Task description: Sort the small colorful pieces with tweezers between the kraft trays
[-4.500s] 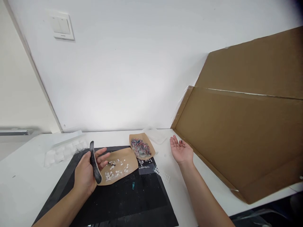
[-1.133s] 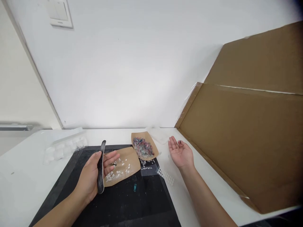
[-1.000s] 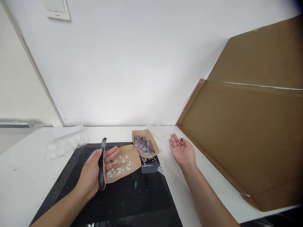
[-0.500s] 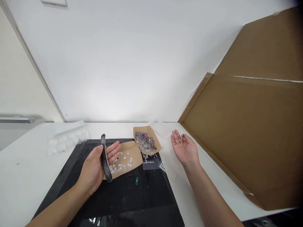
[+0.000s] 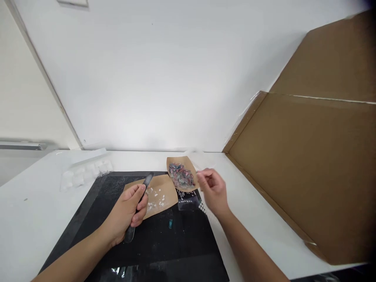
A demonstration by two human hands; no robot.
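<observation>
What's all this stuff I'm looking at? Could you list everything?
table: one, white, under everything
mat: one, black, on the table
paper sheet: one, brown, on the mat, white bits on it
paper tray: one, brown, behind the sheet, holding coloured bits
teal piece: one, on the mat, nearer than the sheet
plastic tray: one, clear, far left of the table
cardboard: one, brown, at the right
tool: one, dark, in the left hand
left hand: one, shut round the tool, over the mat
right hand: one, blurred, fingers curled, beside the paper tray
</observation>
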